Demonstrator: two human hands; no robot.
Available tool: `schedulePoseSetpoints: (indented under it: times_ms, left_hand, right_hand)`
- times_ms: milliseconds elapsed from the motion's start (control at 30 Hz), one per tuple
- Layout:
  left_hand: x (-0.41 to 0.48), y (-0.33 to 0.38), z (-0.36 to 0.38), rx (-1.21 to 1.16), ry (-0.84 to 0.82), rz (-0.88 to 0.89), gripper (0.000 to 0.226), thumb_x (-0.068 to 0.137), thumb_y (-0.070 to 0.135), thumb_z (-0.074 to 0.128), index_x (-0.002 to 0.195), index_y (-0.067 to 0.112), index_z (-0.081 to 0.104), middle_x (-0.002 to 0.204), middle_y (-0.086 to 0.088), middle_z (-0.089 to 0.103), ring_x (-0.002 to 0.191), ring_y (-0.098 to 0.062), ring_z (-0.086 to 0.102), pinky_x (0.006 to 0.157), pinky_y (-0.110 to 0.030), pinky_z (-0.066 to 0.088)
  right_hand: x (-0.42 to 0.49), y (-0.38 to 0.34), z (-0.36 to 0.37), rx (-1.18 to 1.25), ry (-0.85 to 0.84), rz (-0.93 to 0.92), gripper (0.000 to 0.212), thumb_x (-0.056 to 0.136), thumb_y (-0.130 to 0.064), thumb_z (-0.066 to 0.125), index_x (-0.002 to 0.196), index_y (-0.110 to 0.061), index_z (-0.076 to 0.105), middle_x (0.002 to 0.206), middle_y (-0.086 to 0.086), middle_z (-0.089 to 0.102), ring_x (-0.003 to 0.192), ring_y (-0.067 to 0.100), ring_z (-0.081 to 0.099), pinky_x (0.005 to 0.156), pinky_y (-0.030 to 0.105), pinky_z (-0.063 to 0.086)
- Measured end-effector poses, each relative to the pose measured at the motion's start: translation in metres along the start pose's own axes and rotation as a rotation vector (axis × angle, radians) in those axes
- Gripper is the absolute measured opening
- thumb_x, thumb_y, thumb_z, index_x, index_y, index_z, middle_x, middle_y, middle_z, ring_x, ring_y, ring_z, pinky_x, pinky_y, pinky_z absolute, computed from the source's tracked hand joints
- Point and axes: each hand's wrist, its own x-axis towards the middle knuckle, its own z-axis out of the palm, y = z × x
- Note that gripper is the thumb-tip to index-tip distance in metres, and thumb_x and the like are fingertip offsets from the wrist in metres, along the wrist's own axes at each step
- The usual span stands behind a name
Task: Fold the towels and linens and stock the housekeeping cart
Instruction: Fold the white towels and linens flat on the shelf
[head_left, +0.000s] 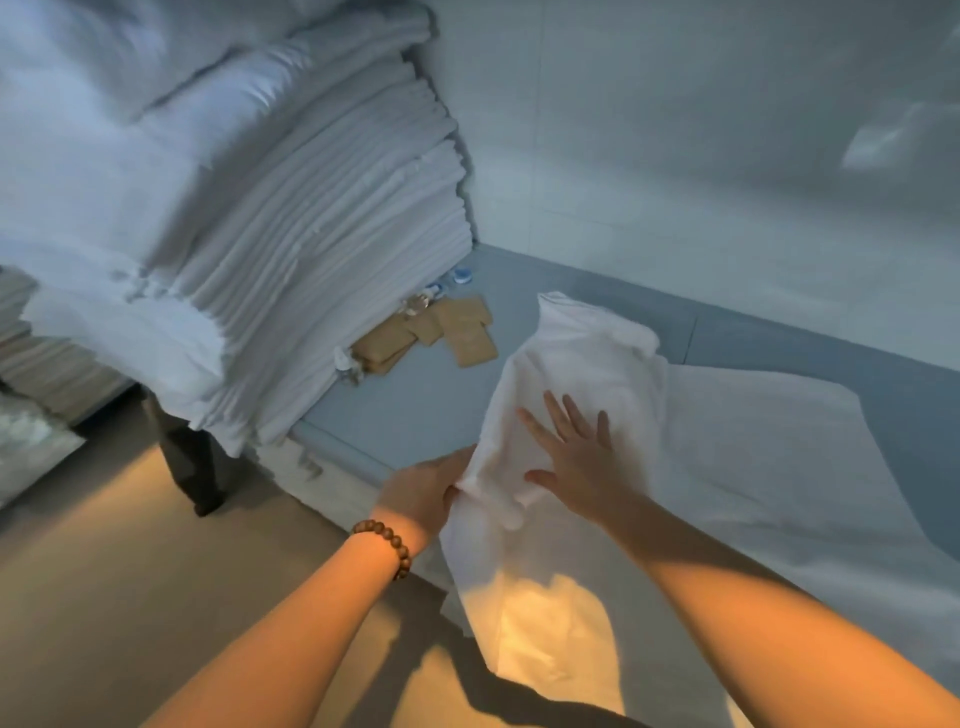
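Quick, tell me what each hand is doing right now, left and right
Left hand: closed, pinching the edge of the white towel.
Right hand: open, fingers spread, palm pressed flat on the same towel, gripping nothing.

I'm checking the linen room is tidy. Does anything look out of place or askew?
Yes. Flat brown paper packets lie scattered on the grey platform, some tucked under the tall stack of folded white linens, which leans and overhangs the platform edge. A few small clear items beside them are too blurred to identify.
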Motion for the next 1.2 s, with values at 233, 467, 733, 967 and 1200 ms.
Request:
schedulePoseSetpoints:
  times_ms: [233,467,733,967,1200]
  left_hand:
    - [0.012,0.04,0.009,0.09,-0.028,0.331,0.099,0.072,0.086,0.041,0.146,0.051,-0.016,0.161,0.011,-0.01,0.148,-0.014,-0.014,0.116,-0.048,-0.013]
    - [0.055,0.117,0.059,0.397,-0.313,0.173,0.079,0.092,0.06,0.043,0.154,0.026,0.007,0.162,-0.007,0.003,0.146,-0.029,0.012,0.117,-0.049,0.013]
    - [0.068,0.129,0.103,0.315,-0.543,0.018,0.109,0.073,0.075,0.058,0.146,0.048,-0.019,0.155,0.002,-0.033,0.145,-0.038,-0.018,0.11,-0.068,0.009]
    - [0.074,0.166,0.129,0.32,-0.537,0.158,0.102,0.074,0.076,0.055,0.143,0.053,-0.017,0.156,0.006,-0.031,0.145,-0.035,-0.019,0.109,-0.07,0.006]
    - [0.086,0.218,0.156,0.31,-0.542,0.305,0.098,0.072,0.08,0.05,0.133,0.064,-0.024,0.159,0.008,-0.021,0.147,-0.033,-0.01,0.108,-0.071,0.005]
  right_hand:
    - [-0.058,0.046,0.015,0.143,0.323,0.217,0.062,0.095,-0.057,0.022,0.149,-0.039,-0.001,0.158,-0.005,-0.009,0.147,0.018,-0.007,0.115,0.053,-0.002]
    - [-0.1,0.123,0.038,0.187,-0.109,0.515,0.05,0.102,-0.047,0.02,0.151,-0.039,0.012,0.161,-0.008,0.003,0.148,0.019,0.005,0.115,0.052,0.015]
    - [-0.108,0.141,0.042,0.176,-0.268,0.516,0.058,0.097,-0.06,0.016,0.15,-0.041,0.006,0.161,-0.007,-0.005,0.148,0.023,-0.002,0.111,0.059,0.01]
    - [-0.157,0.173,0.047,0.233,-0.27,0.649,0.059,0.095,-0.064,0.015,0.15,-0.044,0.004,0.16,-0.011,-0.009,0.148,0.018,-0.005,0.112,0.059,0.007]
    - [-0.221,0.199,0.052,0.31,-0.262,0.863,0.061,0.094,-0.066,0.016,0.15,-0.044,0.002,0.16,-0.012,-0.011,0.148,0.018,-0.007,0.112,0.061,0.008]
